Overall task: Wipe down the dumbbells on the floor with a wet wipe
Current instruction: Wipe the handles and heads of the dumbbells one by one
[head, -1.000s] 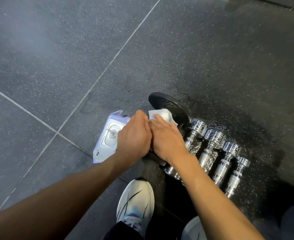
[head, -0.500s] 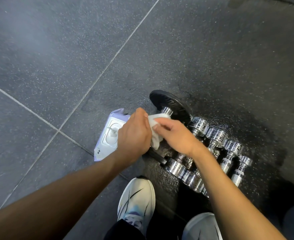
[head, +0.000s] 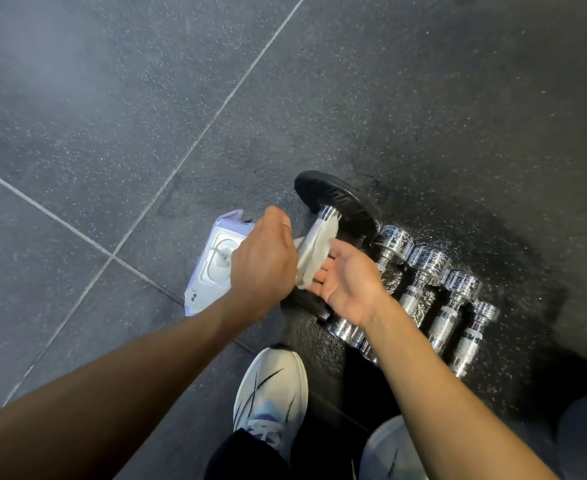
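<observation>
The left hand (head: 261,268) is knuckles-up, fingers curled round the near part of the bar. The right hand (head: 349,289) lies just beside it, palm up and fingers straight, cupping the wet wipe (head: 322,249) against the bar's underside. The wipe is a limp, crumpled white sheet draped along the knurled steel handle (head: 310,239) of the black-plate dumbbell (head: 337,202). Its long axis runs from the wrists away to the far right, and its round, ribbed black far plate stands on edge on the floor (head: 112,133). Just right of it, four chrome dumbbells (head: 420,292) lie side by side, parallel to it, shiny with knurled grips. Left of the hands lies a flat pale wipes pack (head: 212,271). The floor is dark speckled tile with pale seams. A white shoe (head: 271,389) stands nearer.
</observation>
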Action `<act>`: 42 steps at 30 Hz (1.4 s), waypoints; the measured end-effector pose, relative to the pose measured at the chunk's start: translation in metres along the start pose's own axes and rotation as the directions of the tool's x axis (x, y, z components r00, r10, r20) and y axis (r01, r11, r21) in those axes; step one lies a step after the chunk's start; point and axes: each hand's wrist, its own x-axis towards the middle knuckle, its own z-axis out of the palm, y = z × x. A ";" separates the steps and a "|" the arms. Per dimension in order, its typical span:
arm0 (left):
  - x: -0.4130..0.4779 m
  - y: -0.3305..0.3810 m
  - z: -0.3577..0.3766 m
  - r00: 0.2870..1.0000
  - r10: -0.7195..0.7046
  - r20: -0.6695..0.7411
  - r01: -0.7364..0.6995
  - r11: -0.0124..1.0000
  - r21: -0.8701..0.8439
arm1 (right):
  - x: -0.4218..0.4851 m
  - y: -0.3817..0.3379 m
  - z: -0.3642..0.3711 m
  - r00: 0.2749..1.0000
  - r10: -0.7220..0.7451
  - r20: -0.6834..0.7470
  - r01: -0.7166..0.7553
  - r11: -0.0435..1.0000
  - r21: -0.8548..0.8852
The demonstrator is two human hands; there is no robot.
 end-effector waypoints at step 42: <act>0.000 0.001 -0.002 0.999 0.034 -0.003 -0.034 0.999 0.004 | 0.024 -0.022 0.021 0.995 -0.099 0.033 0.097 0.992 0.075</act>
